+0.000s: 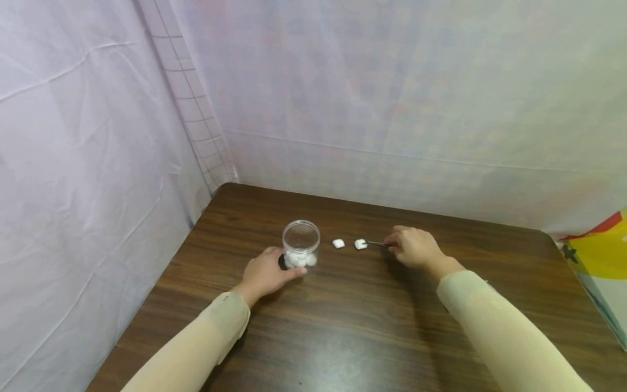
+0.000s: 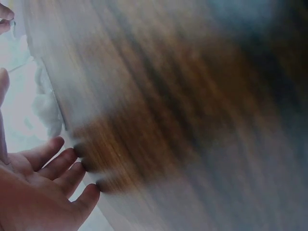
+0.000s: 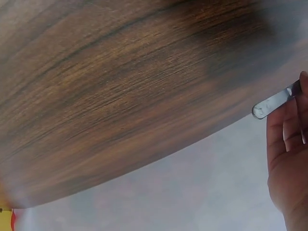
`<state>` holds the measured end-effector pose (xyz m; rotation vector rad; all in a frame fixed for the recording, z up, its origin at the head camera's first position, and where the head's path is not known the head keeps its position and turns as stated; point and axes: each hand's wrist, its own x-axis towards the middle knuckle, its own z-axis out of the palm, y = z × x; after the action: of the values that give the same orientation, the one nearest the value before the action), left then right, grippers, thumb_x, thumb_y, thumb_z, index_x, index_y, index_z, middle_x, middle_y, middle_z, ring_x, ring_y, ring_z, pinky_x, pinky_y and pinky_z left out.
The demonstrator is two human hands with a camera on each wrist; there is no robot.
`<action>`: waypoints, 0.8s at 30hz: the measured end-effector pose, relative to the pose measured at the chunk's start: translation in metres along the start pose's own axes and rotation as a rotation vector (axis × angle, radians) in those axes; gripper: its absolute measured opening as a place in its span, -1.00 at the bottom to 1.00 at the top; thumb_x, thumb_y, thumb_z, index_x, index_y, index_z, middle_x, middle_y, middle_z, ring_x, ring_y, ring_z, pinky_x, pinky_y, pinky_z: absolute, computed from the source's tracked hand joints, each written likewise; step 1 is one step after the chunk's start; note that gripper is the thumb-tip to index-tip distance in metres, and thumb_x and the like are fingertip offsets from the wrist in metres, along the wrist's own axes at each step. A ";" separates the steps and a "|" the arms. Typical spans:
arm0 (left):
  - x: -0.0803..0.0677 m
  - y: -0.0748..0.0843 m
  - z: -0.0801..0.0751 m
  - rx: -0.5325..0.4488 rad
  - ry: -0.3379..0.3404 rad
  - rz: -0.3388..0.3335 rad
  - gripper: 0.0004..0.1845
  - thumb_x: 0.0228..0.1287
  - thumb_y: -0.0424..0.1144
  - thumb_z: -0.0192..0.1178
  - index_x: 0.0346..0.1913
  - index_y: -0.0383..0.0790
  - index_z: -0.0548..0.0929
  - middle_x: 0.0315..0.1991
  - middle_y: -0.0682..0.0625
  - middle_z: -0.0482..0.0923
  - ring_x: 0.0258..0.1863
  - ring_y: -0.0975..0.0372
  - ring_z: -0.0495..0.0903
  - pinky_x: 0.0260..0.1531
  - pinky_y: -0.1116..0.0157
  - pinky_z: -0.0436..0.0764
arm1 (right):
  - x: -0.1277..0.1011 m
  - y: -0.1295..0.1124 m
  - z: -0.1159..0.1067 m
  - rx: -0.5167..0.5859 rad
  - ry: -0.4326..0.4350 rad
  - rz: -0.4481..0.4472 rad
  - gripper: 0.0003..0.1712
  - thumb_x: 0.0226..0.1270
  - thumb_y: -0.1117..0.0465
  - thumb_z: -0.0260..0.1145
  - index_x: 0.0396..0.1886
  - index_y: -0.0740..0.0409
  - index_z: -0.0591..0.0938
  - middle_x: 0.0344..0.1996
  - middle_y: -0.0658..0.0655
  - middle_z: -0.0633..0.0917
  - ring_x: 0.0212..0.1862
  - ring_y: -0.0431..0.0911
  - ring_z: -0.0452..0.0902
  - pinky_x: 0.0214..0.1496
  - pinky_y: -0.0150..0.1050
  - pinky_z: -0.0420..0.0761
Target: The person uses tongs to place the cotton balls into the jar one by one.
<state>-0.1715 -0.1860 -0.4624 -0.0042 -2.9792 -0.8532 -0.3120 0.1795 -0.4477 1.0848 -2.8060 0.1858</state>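
Observation:
In the head view a clear, lidless jar (image 1: 301, 239) stands upright on the table, with several white cotton balls (image 1: 300, 259) at its bottom. My left hand (image 1: 266, 272) holds the jar low on its left side, thumb across the front. The left wrist view shows that hand's fingertips (image 2: 70, 156) down by the table beside the jar's cotton. With my right hand (image 1: 413, 247) I pinch metal tweezers (image 1: 377, 243). Their tips meet a white cotton piece (image 1: 361, 244) on the table. Another cotton piece (image 1: 338, 243) lies between it and the jar.
The brown wooden table (image 1: 343, 316) has rounded far corners. White curtains (image 1: 392, 109) hang behind it and along its left side. A yellow, red and white item (image 1: 600, 256) is at the right edge. A dark patch (image 1: 282, 262) shows between left hand and jar.

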 end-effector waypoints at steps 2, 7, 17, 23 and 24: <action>-0.001 0.000 -0.001 -0.002 0.005 0.002 -0.14 0.13 0.37 0.29 0.29 -0.23 0.55 0.26 -0.19 0.51 0.21 -0.09 0.50 0.19 -0.14 0.40 | -0.002 0.000 -0.001 0.003 0.003 0.000 -0.80 0.24 0.25 0.40 -0.13 0.08 0.78 -0.25 0.03 0.63 -0.31 0.00 0.61 -0.39 -0.04 0.60; -0.001 -0.001 -0.002 -0.003 0.010 0.002 -0.15 0.13 0.38 0.28 0.28 -0.21 0.56 0.25 -0.19 0.52 0.20 -0.08 0.51 0.17 -0.14 0.42 | -0.007 0.000 -0.006 0.014 0.024 -0.004 -0.79 0.26 0.23 0.39 -0.12 0.10 0.78 -0.03 0.22 0.68 -0.15 0.13 0.66 -0.29 0.06 0.63; -0.001 -0.003 -0.002 0.006 0.006 -0.001 -0.15 0.12 0.39 0.28 0.28 -0.19 0.56 0.25 -0.18 0.52 0.21 -0.07 0.50 0.18 -0.13 0.41 | -0.008 -0.012 -0.039 0.045 0.103 -0.076 -0.82 0.28 0.23 0.43 -0.13 0.07 0.78 -0.38 -0.11 0.54 -0.50 -0.25 0.38 -0.50 -0.22 0.44; 0.000 -0.001 0.000 0.015 0.001 0.005 -0.13 0.12 0.40 0.27 0.29 -0.20 0.55 0.25 -0.17 0.52 0.21 -0.06 0.50 0.18 -0.12 0.41 | 0.002 -0.035 -0.064 0.049 0.174 -0.157 -0.83 0.25 0.24 0.45 -0.15 0.06 0.79 -0.40 -0.12 0.56 -0.52 -0.26 0.37 -0.53 -0.25 0.42; 0.000 -0.001 0.000 0.016 0.000 0.006 -0.13 0.12 0.41 0.26 0.29 -0.20 0.55 0.25 -0.17 0.52 0.22 -0.05 0.50 0.18 -0.12 0.41 | 0.005 -0.039 -0.068 0.047 0.185 -0.174 -0.83 0.25 0.24 0.45 -0.16 0.06 0.79 -0.40 -0.11 0.56 -0.52 -0.26 0.37 -0.53 -0.25 0.42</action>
<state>-0.1719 -0.1865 -0.4628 -0.0125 -2.9842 -0.8294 -0.2841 0.1581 -0.3775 1.2464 -2.5418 0.3185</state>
